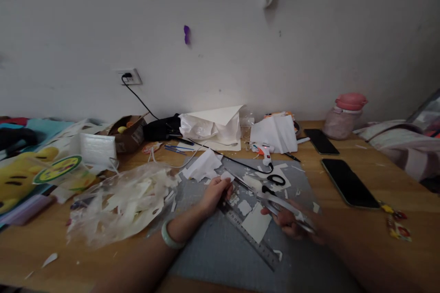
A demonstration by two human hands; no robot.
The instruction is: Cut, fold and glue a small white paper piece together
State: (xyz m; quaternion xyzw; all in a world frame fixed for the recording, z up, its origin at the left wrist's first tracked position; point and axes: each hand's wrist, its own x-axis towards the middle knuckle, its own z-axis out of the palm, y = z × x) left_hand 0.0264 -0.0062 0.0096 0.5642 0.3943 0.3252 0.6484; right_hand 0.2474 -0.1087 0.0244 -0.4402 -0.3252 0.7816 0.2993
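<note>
Our left hand [216, 192] has a small piece of white paper [227, 176] pinched over the grey mat [206, 256]; our right hand [289, 224]'s wrapped round white-handled scissors [282, 203], tips near the paper. Ruler [247, 237]'s lying just below.

A wooden table [395, 187] is carrying a grey mat [209, 256] at lower centre — two phones [349, 183] are lying right of centre.

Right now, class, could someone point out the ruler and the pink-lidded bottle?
Ruler [248, 236]: head view, middle of its flat face.
Pink-lidded bottle [341, 123]: head view, its body below the lid.
</note>
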